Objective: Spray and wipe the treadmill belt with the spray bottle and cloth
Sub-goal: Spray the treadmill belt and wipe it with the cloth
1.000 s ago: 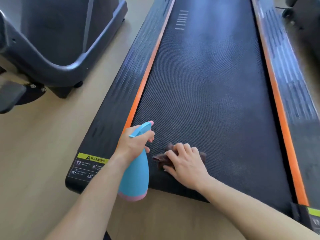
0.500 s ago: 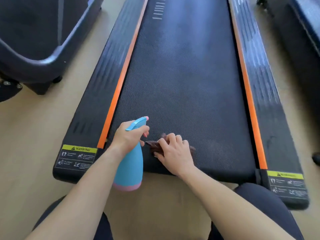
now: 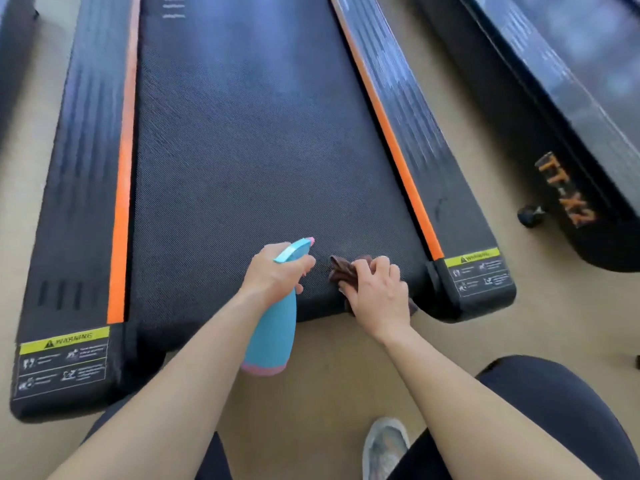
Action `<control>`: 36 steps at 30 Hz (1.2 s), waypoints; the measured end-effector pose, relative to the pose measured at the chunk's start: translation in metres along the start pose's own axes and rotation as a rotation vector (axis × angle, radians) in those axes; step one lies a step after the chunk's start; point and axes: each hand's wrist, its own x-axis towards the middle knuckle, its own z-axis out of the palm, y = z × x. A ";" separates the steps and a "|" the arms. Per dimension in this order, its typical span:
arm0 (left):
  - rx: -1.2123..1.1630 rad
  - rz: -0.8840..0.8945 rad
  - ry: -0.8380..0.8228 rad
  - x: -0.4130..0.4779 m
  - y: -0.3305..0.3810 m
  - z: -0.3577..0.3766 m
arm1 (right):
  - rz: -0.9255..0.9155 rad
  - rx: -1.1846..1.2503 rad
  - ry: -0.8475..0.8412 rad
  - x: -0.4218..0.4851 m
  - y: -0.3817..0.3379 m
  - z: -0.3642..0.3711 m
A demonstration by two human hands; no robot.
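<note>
Two hands are working at the near end of the treadmill belt (image 3: 249, 140).

The left hand (image 3: 277, 275) is gripping the blue spray bottle (image 3: 273, 334) by its neck, fingers (image 3: 306, 263) wrapped around the trigger head, the pink-based body hanging down past the belt's near edge over the floor (image 3: 329, 393). The right hand (image 3: 377, 292) is pressing a dark brown cloth (image 3: 343, 271) onto the belt near its right corner, fingers curled over the bunched fabric. Orange strips (image 3: 121, 202) are bordering the belt, with yellow warning labels (image 3: 64, 341) at the rail ends.
</note>
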 end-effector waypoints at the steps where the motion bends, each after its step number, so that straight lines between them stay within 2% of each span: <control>1: 0.020 0.006 -0.011 0.003 0.006 0.006 | 0.052 0.022 -0.007 -0.004 0.004 -0.003; 10: 0.184 0.125 -0.183 0.008 0.044 0.044 | 0.263 0.099 -0.004 -0.046 0.051 -0.021; 14: 0.293 0.137 -0.202 0.017 0.043 0.062 | 0.254 0.113 0.011 -0.050 0.048 -0.022; 19: 0.325 0.129 -0.108 0.018 0.038 0.073 | 0.237 0.146 0.029 -0.048 0.036 -0.027; 24: 0.359 0.153 -0.094 0.012 0.026 0.065 | 0.213 0.134 0.038 -0.046 0.039 -0.020; 30: 0.222 0.022 -0.023 -0.006 -0.008 0.035 | 0.161 0.148 0.070 -0.031 0.036 -0.023; 36: 0.194 0.032 0.067 -0.014 -0.030 0.019 | 0.128 0.141 0.151 0.001 0.045 -0.023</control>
